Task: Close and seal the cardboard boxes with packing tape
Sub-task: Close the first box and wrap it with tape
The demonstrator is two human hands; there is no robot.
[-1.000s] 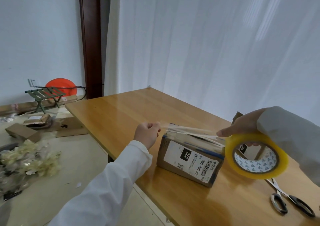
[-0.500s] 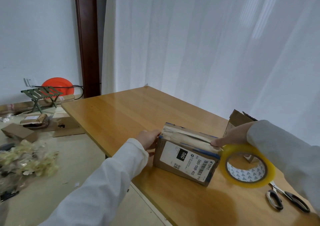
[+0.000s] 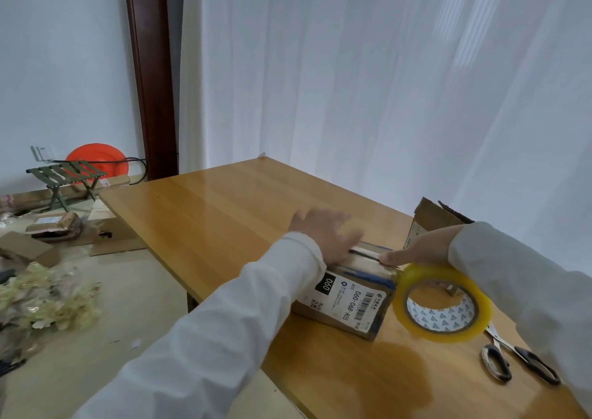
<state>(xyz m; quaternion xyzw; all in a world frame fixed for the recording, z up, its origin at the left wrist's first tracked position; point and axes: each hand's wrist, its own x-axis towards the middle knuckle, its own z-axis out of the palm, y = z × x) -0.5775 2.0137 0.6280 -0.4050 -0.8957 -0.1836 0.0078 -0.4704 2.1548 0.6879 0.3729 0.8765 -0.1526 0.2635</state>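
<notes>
A small cardboard box (image 3: 347, 306) with a white shipping label lies on the wooden table (image 3: 224, 213). My left hand (image 3: 326, 231), blurred by motion, lies flat on the box's top with fingers spread, over the strip of clear tape. My right hand (image 3: 423, 250) grips the yellowish roll of packing tape (image 3: 442, 303) at the box's right end, with its thumb pressed on the box's top edge. A second, open cardboard box (image 3: 429, 218) stands behind my right arm, partly hidden.
Black-handled scissors (image 3: 512, 357) lie on the table at the right. A white curtain hangs behind the table. On the floor to the left are flattened cardboard (image 3: 109, 236), a small folding stool (image 3: 67, 178), an orange disc (image 3: 96, 159) and a pile of pale flowers (image 3: 45, 300).
The stretched tape came down onto the box top. My left hand let go of the tape end at the left side and moved onto the top. The roll sank beside the box.
</notes>
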